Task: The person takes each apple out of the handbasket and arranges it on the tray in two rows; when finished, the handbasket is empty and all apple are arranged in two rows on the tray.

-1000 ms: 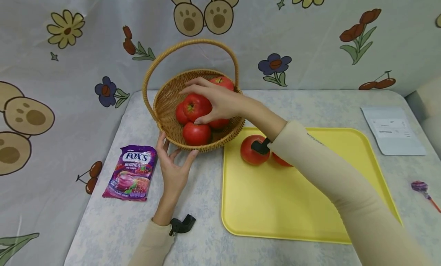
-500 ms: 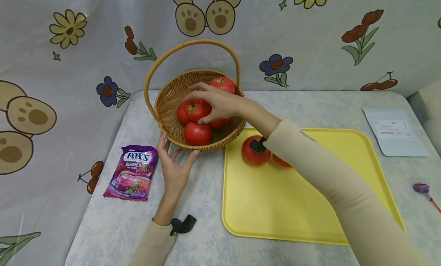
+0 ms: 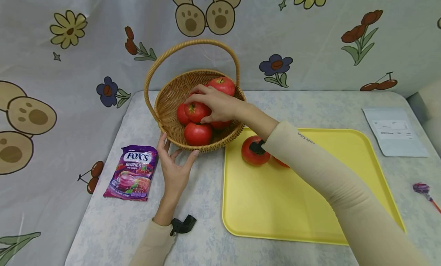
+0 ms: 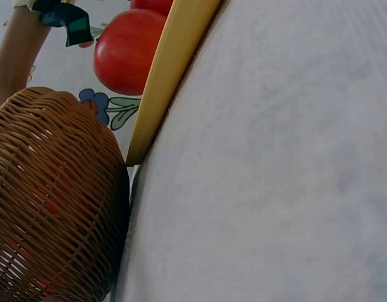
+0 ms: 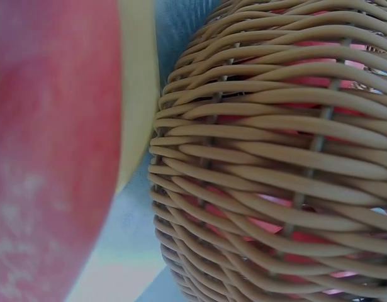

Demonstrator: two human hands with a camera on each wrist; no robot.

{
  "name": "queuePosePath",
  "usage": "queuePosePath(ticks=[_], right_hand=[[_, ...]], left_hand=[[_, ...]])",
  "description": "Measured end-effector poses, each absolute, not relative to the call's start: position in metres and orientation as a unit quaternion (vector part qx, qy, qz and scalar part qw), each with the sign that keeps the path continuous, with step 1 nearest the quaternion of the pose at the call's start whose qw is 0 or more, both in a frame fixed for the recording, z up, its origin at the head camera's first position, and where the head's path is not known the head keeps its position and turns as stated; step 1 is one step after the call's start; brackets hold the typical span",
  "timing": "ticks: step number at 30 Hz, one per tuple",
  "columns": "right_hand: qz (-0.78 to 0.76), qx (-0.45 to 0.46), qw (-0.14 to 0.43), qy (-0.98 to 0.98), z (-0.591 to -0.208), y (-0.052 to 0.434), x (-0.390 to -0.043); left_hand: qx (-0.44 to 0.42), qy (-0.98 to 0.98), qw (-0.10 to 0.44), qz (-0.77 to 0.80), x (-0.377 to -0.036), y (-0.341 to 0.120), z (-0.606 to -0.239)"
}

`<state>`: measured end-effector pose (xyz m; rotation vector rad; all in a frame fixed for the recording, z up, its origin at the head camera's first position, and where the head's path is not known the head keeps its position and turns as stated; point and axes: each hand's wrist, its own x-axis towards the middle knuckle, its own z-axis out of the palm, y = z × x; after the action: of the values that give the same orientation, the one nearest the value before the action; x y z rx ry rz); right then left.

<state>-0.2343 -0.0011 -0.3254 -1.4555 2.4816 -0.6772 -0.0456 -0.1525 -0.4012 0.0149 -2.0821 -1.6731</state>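
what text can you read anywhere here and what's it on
"FOX'S" and "BERRIES": on the purple candy bag; its smaller lines are too blurred to read.
Sheet of paper: printed lines, too small to read.
Right sleeve: a small printed mark, too blurred to read.
Nothing else carries text.

In the head view the right sleeve [image 3: 320,170] covers most of a second apple [image 3: 280,162] on the tray [image 3: 310,220], and the right hand [image 3: 220,103] hides part of the apple [image 3: 194,110] it holds and of the one under it. The left wrist view cuts off the basket [image 4: 48,201] at its left and bottom edges, shows the fruit inside only as red between the weave, and does not show the left hand. The right wrist view shows an apple [image 5: 48,151] only as a blurred red mass cut by the left edge, and the print on the paper [image 3: 392,132] in the head view is too small to read
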Motion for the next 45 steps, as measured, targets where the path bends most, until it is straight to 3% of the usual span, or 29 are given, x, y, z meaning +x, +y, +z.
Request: queuePosePath(ticks=[29, 45], right_hand=[[-0.325, -0.48, 0.048, 0.813, -0.321, 0.017, -0.227], [-0.389, -0.459, 0.014, 0.799, -0.31, 0.059, -0.211]], left_hand=[[0.007, -0.76, 0.232, -0.607, -0.043, -0.152, -0.402], [0.003, -0.761, 0.234, -0.606, -0.043, -0.151, -0.398]])
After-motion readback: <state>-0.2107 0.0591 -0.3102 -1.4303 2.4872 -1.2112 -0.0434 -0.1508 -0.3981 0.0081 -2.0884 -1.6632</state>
